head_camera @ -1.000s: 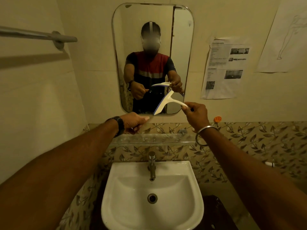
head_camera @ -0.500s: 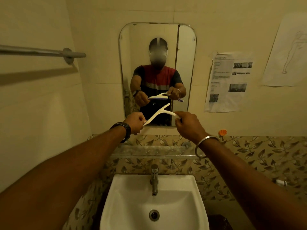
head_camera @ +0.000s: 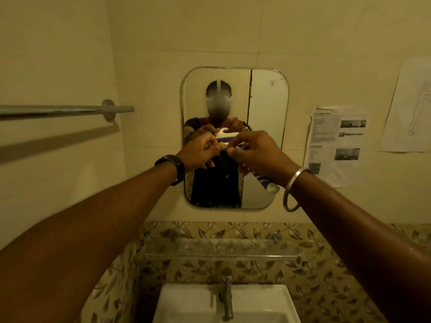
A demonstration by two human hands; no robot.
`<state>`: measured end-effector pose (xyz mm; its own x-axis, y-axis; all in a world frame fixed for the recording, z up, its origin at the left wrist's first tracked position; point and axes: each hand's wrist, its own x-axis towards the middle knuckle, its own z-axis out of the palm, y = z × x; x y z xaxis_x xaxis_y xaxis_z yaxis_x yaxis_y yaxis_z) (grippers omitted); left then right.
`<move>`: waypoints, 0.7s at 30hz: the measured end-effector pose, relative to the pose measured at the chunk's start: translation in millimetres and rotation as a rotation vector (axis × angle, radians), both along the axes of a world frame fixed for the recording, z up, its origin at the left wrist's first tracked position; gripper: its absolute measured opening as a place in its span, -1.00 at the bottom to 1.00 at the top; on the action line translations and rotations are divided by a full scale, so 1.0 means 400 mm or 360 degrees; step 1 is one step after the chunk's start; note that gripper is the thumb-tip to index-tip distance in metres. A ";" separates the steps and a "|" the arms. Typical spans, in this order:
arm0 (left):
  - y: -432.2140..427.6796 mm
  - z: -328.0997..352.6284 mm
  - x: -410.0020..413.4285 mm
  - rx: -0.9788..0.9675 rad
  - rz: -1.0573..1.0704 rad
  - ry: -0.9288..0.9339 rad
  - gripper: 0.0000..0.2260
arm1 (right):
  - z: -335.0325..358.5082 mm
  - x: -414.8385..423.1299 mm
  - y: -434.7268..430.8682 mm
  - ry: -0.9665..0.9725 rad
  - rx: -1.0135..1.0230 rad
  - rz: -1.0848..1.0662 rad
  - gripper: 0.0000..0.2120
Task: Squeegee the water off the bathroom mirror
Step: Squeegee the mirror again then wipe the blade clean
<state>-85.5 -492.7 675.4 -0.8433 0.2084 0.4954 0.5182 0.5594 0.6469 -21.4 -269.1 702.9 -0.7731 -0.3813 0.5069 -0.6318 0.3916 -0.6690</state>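
I have both hands raised together in front of the mirror (head_camera: 265, 101), about halfway up it. The left hand (head_camera: 198, 148) pinches the white head of the squeegee (head_camera: 267, 184) with curled fingers. The right hand (head_camera: 254, 150) is wrapped round its handle, whose blue-and-white end slants down and right beneath the wrist bangle (head_camera: 295, 190).

The head runs roughly left to right between the hands, and the glass is straight ahead of them. The reflection shows the blue blade edge close to it, but I cannot tell whether it touches. The right hand looks like the one to drive the stroke, since it has the handle.

I cannot make out any water on the glass. The printed sheet (head_camera: 335, 141) taped to the right has text too small to read, and I see no brand on the squeegee.
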 end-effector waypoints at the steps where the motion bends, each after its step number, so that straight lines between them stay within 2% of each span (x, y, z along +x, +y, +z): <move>1: -0.005 0.003 -0.004 -0.0050 -0.0003 0.0017 -0.82 | 0.009 -0.001 -0.004 -0.0097 -0.0140 0.0031 -0.86; 4: -0.022 0.015 -0.027 -0.0146 0.0079 0.0249 -0.87 | 0.027 -0.015 -0.002 -0.0421 -0.0543 0.0352 -0.80; 5: -0.028 0.021 -0.033 -0.0143 0.0085 0.0286 -0.88 | 0.028 -0.023 -0.001 -0.0403 -0.0567 0.0454 -0.76; 6: -0.031 0.027 -0.039 -0.0137 0.0074 0.0304 -0.88 | 0.025 -0.034 -0.001 -0.0254 -0.0473 0.0481 -0.71; 7: -0.034 0.032 -0.044 -0.0145 0.0058 0.0322 -0.89 | 0.022 -0.045 -0.005 0.0031 -0.0250 0.0393 -0.65; 9: -0.038 0.042 -0.056 -0.0217 0.0045 0.0397 -0.91 | 0.010 -0.068 -0.025 0.0659 0.0304 0.0001 -0.56; 11: -0.038 0.053 -0.065 -0.0276 0.0036 0.0499 -0.92 | 0.002 -0.076 -0.049 0.0991 0.0436 -0.0202 -0.53; 15: -0.052 0.086 -0.083 -0.0323 0.0044 0.0673 -0.87 | -0.006 -0.090 -0.076 0.1337 0.0530 -0.0236 -0.48; 18: -0.066 0.103 -0.096 -0.0354 0.0090 0.0769 -0.88 | -0.011 -0.098 -0.090 0.1441 0.0546 -0.0340 -0.38; 21: -0.081 0.112 -0.104 -0.0361 0.0094 0.0853 -0.85 | -0.016 -0.101 -0.102 0.1551 0.0522 -0.0354 -0.41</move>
